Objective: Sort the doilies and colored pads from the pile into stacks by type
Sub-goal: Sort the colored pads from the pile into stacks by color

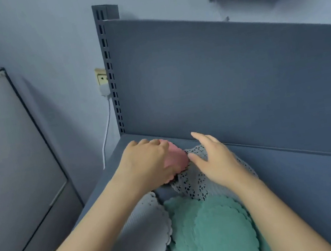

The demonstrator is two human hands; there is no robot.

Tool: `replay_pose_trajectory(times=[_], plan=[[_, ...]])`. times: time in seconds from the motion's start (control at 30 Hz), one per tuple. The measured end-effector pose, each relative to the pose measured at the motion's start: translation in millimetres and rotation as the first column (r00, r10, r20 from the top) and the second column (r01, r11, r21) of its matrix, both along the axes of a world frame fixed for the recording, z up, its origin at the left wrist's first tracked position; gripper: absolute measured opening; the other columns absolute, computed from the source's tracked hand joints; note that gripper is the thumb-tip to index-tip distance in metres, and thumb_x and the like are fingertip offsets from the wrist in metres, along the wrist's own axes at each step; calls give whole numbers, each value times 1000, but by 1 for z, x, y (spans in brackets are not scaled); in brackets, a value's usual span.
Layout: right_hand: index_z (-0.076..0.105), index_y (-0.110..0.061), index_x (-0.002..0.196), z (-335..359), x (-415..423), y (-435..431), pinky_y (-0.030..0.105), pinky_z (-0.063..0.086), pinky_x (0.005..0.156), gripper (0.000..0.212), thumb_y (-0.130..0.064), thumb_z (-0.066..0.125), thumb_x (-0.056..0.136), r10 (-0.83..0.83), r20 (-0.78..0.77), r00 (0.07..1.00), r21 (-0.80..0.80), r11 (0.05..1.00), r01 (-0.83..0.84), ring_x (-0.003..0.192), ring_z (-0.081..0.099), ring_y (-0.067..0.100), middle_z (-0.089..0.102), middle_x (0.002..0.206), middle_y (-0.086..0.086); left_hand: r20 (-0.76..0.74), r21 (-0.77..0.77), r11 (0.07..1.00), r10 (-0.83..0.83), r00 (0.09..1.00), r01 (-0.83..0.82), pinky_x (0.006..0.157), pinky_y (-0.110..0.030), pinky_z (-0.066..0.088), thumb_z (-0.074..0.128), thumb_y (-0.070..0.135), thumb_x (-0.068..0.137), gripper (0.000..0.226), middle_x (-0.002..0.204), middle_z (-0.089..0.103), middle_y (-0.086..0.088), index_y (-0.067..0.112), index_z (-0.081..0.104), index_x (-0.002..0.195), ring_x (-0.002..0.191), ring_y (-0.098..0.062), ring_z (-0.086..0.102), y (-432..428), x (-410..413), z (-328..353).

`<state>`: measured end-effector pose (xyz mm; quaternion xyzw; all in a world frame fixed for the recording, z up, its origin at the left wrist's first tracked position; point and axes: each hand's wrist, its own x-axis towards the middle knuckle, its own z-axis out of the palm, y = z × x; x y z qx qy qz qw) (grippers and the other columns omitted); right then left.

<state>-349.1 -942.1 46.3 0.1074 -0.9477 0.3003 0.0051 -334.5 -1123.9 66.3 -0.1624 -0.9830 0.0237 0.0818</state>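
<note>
We can read no writing, number or brand mark anywhere. The pink pad [177,155] at the far left of the pile, the green pads [218,229] and grey pads [142,232] near us, the white lace doilies [197,185] and the shelf's back panel [229,83] show us plain surfaces. The wall socket [101,78] on the far left is too small to tell.

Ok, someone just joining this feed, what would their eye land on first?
The pink pad, the one warm colour on the grey-blue shelf, gripped by the left hand near the back panel. Next, the right hand, which rests open on the white lace doilies beside it. Nearer the camera, a teal pad stack and a grey pad stack lie side by side.
</note>
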Motion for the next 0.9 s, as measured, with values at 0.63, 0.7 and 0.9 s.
replay_pose_trajectory(times=[0.63,0.7,0.9], plan=[[24,-33,148,8,315,456,32,36,107,63,-41,54,92,-580,15,814,82,812,577,133,39,11,36,149,-8,15,-52,816,-575,818,575,96,-36,37,43,62,89,61,126,56,-1,19,42,133,117,-25,51,464,182,-5],[27,-31,148,10,345,506,32,37,105,62,-40,54,93,-627,38,778,106,777,621,133,40,13,39,148,-7,23,-54,791,-609,793,609,94,-36,37,43,61,89,55,122,57,-2,19,47,126,115,-25,52,518,203,-5],[33,-33,144,7,379,619,30,37,105,57,-39,55,92,-657,108,746,84,754,651,131,41,9,43,144,-9,127,-6,773,-629,767,634,82,-33,39,47,59,89,52,109,59,-1,18,48,120,105,-25,55,653,216,-3]])
